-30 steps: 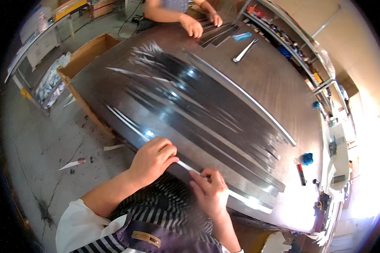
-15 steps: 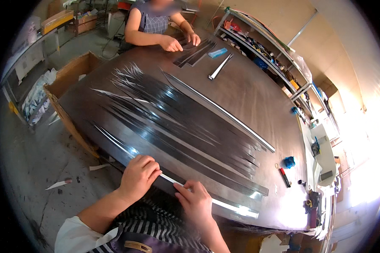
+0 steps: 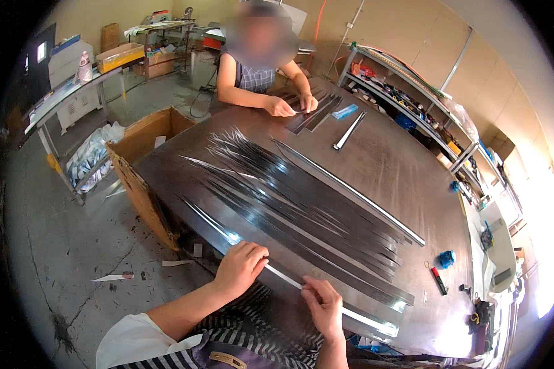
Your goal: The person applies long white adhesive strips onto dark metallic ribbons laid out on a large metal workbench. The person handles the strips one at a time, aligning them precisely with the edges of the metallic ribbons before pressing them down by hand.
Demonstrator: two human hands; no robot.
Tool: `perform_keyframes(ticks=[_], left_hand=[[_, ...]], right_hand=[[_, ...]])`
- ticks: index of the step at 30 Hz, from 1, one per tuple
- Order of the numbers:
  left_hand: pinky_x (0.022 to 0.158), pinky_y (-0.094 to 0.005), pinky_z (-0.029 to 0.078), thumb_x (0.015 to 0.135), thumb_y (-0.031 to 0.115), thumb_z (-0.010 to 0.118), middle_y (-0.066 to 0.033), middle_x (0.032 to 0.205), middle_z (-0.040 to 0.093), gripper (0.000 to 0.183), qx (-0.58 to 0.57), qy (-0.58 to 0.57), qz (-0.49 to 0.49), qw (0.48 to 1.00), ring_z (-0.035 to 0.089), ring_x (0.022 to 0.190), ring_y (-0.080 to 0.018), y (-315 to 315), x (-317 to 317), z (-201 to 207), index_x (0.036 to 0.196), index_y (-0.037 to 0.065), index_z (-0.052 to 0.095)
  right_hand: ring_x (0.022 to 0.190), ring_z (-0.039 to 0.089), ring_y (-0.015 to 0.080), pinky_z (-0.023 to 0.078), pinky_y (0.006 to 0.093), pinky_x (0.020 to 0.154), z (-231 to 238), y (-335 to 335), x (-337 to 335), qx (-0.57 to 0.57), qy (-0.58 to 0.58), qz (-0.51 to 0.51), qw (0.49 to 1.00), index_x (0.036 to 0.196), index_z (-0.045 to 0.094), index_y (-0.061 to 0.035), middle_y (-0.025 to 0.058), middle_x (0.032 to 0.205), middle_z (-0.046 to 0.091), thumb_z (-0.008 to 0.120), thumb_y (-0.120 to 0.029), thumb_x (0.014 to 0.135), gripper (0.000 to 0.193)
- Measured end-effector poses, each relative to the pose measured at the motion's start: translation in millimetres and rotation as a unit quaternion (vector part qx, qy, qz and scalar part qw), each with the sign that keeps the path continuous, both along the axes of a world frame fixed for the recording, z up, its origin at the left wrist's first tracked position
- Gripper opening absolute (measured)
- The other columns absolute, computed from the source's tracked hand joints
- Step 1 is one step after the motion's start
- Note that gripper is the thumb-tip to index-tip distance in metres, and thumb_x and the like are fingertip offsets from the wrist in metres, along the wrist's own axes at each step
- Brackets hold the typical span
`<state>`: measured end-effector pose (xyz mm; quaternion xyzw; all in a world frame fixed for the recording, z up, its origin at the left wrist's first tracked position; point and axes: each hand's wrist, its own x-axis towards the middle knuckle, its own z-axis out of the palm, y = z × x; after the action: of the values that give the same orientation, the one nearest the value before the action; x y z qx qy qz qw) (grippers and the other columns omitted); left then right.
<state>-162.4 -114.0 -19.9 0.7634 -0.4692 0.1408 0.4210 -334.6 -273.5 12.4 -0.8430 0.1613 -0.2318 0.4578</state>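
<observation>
A long, glossy strip (image 3: 369, 321), shining white where it catches the light, lies along the near edge of the dark table. My left hand (image 3: 243, 267) is closed on its edge near the middle, fingers bent in a pinch. Farther right, my right hand (image 3: 324, 304) pinches the same strip between thumb and fingers. A short white stretch of it shows between the two hands. Beyond them, many dark, shiny strips (image 3: 301, 209) lie side by side, their pointed ends fanned toward the far left. One long, narrow strip (image 3: 351, 189) lies apart behind these.
Across the brown table (image 3: 406, 184) a person (image 3: 252, 80) handles thin pieces beside dark strips. A blue packet (image 3: 345, 111), a short white-and-black strip (image 3: 349, 130), a red-and-black marker (image 3: 439, 281) and a blue bundle (image 3: 446, 259) lie on top. An open cardboard box (image 3: 138, 184) stands left; shelves (image 3: 406, 98) stand behind.
The view has tilted up, so everything sits farther right and lower. My right hand has slid a little rightward along the strip, widening the gap between my hands.
</observation>
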Motion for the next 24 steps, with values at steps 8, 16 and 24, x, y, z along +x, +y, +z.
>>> perform_keyframes(ticks=[8, 16, 24], left_hand=[[0.072, -0.0394, 0.046, 0.082, 0.002, 0.069, -0.0087, 0.083, 0.060, 0.020, -0.082, 0.038, 0.028, 0.996, 0.058, 0.078, -0.0281, -2.7, -5.0, -7.4, 0.098, 0.004, 0.057], [0.082, -0.0418, 0.044, 0.089, 0.008, 0.061, -0.0133, 0.101, 0.058, 0.023, -0.138, -0.018, 0.069, 0.988, 0.055, 0.094, -0.0323, -4.8, -7.3, -15.0, 0.111, 0.002, 0.056], [0.090, -0.0459, 0.037, 0.091, 0.008, 0.055, -0.0142, 0.111, 0.057, 0.024, -0.116, -0.128, 0.128, 0.977, 0.054, 0.102, -0.0334, -14.3, -14.1, -22.0, 0.115, 0.004, 0.055]], right_hand=[[0.073, 0.059, 0.0103, 0.048, 0.0236, 0.066, -27.3, -13.1, -9.5, 0.254, -0.185, -0.034, 0.949, 0.110, 0.066, 0.0032, 0.0060, 0.088, 0.066, 0.060, -0.007, 0.096, 0.018], [0.070, 0.059, 0.0096, 0.047, 0.0227, 0.062, -21.5, -2.8, -9.1, 0.066, -0.153, -0.080, 0.983, 0.104, 0.067, 0.0021, 0.0051, 0.083, 0.066, 0.060, -0.008, 0.096, 0.015], [0.068, 0.061, 0.0153, 0.049, 0.0265, 0.064, -22.5, 5.2, -7.0, -0.088, -0.158, -0.115, 0.977, 0.099, 0.067, 0.0037, 0.0102, 0.080, 0.064, 0.061, -0.002, 0.092, 0.011]])
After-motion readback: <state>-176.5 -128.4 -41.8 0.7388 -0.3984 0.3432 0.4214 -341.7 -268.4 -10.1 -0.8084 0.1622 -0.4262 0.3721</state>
